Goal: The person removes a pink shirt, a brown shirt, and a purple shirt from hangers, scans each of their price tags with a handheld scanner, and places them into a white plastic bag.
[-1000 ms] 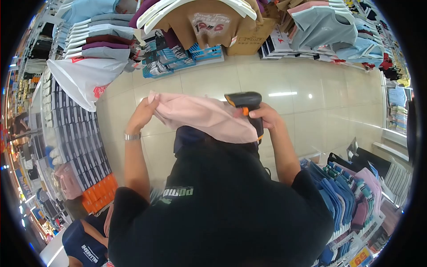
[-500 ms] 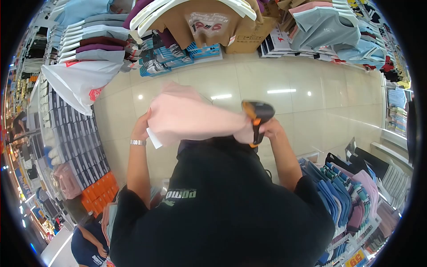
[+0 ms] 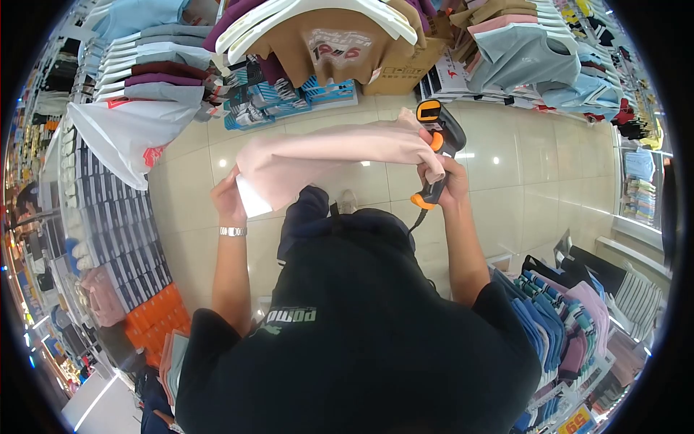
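A pink garment (image 3: 332,148) is stretched between my two hands above the tiled floor. My left hand (image 3: 230,199) is closed on its left end, beside a white tag or paper (image 3: 254,197) at the lower corner. My right hand (image 3: 453,181) is wrapped round the handle of a black and orange handheld scanner (image 3: 448,130), and also touches the garment's right end. A cable runs down from the scanner's handle towards my body.
Brown shirts (image 3: 332,43) hang at the top, with a cardboard box (image 3: 405,69) behind. A white bag (image 3: 137,134) hangs left, above stacked shoe boxes (image 3: 126,224). Polo shirts (image 3: 549,311) hang lower right. Part of another person (image 3: 153,405) shows lower left.
The garment's right end and the scanner have moved up, and the garment is now stretched flatter. The scanner has turned, showing its head more clearly. Less of the other person shows.
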A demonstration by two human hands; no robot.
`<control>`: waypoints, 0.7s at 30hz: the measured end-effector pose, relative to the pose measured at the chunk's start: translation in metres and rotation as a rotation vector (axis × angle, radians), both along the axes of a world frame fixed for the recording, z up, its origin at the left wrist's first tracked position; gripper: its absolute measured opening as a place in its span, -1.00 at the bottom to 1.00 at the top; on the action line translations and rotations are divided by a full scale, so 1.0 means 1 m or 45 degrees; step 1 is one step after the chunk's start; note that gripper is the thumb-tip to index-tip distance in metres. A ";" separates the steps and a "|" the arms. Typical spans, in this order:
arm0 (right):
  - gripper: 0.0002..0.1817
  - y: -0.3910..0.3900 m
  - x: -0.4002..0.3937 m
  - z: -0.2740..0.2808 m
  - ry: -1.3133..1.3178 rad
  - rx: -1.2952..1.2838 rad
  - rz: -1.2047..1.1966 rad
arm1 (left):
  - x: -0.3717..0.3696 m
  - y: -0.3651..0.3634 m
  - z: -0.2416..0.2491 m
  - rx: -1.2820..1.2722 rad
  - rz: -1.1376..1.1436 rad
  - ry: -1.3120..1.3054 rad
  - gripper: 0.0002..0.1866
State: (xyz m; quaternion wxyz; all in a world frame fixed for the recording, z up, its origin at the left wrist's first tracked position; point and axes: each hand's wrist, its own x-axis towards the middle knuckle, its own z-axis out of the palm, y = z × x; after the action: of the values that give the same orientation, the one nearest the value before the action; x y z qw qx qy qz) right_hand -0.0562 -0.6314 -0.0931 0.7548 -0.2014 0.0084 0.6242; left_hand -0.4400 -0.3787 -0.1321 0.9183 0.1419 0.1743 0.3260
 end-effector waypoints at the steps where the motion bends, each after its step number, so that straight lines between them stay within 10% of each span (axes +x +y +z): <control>1: -0.38 -0.002 0.003 0.000 -0.070 -0.016 0.027 | 0.007 -0.003 0.008 0.029 -0.017 0.039 -0.36; 9: -0.33 0.007 0.006 0.029 -0.672 -0.396 0.040 | 0.019 0.004 0.030 0.081 -0.010 0.244 -0.23; 21: -0.32 0.013 0.007 0.034 -0.037 -0.201 -0.028 | 0.028 0.011 0.037 -0.254 0.012 0.164 -0.66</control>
State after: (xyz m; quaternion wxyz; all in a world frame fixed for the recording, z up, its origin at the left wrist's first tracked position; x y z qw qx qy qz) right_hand -0.0495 -0.6184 -0.0588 0.7436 -0.2693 0.0487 0.6101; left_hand -0.4124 -0.3676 -0.0954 0.9132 0.0696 0.2651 0.3014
